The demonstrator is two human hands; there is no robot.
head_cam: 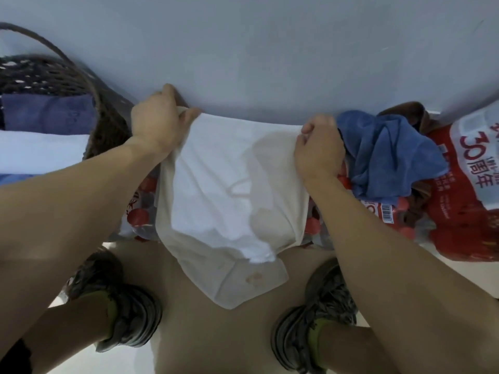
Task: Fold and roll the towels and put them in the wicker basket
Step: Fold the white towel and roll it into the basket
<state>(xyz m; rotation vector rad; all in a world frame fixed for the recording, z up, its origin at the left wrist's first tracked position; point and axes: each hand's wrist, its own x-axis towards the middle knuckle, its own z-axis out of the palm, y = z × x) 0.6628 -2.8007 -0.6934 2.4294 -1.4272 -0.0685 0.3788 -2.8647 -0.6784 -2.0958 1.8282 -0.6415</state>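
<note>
The left hand (158, 122) pinches one top corner of a white towel (229, 168), with its fingers (189, 114) curled tight on the cloth. The right hand (318, 147) grips the other top corner, and its fingers are clamped on the cloth too. The towel hangs down between the two hands, in the middle of the view. Its low end droops toward 6 o'clock, above the floor (216, 333) and between two shoes (118, 306).

The wicker basket (105, 122) sits at 9 o'clock from the towel. A dark blue rolled towel (48, 113) and a white rolled towel (40, 152) lie inside it.

At 3 o'clock a blue towel (386, 155) lies crumpled on a red and white bag (467, 168), just beside the right hand. A pale wall (270, 44) fills the 12 o'clock side.
</note>
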